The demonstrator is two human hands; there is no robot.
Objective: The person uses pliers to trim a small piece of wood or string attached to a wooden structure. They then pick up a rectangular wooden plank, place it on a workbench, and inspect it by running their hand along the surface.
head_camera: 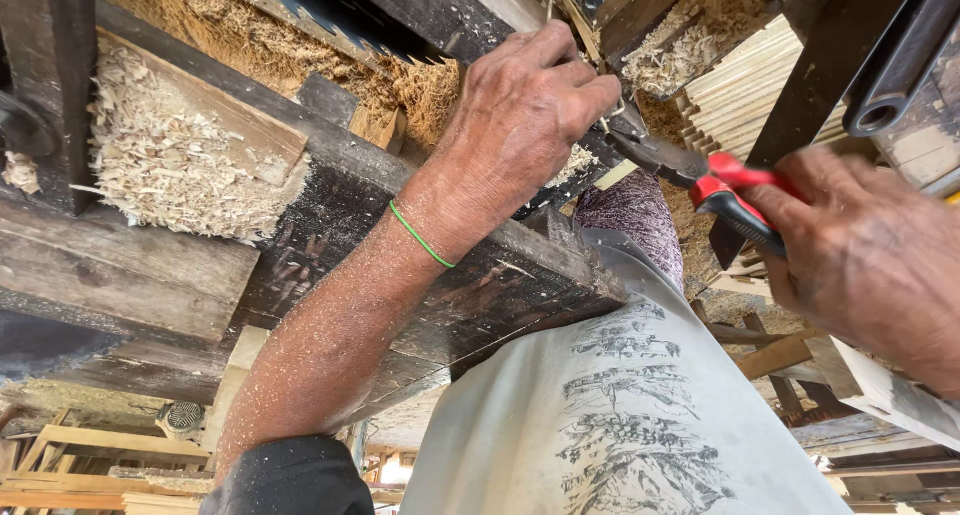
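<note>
Pliers (pixel 700 180) — one pair, red-and-black handles, dark metal jaws. Held in the right hand (pixel 870 260), at the right of the scene; the grip is clenched round the handles. Long axis runs from lower right up to upper left, the nose pointing at the left hand (pixel 525 105).

Wire (pixel 612 115) — one thin strand, as far as can be told; it sits just at the plier nose, touching the left fingertips. The part under the hand is hidden.

Left hand — one, raised against the dark beam (pixel 330 205), fingers curled and pinching at the wire; grip clenched. It lies nearer the wire than the right hand, which reaches it only through the pliers.

Green band (pixel 420 235) — one, on the left wrist.

Wood shavings (pixel 170 145) — heaps, uncounted, packed between beams at far left and above.

Slat stack (pixel 745 90) — one, pale, far right, behind the pliers.

Sawdust — on the forearm.
</note>
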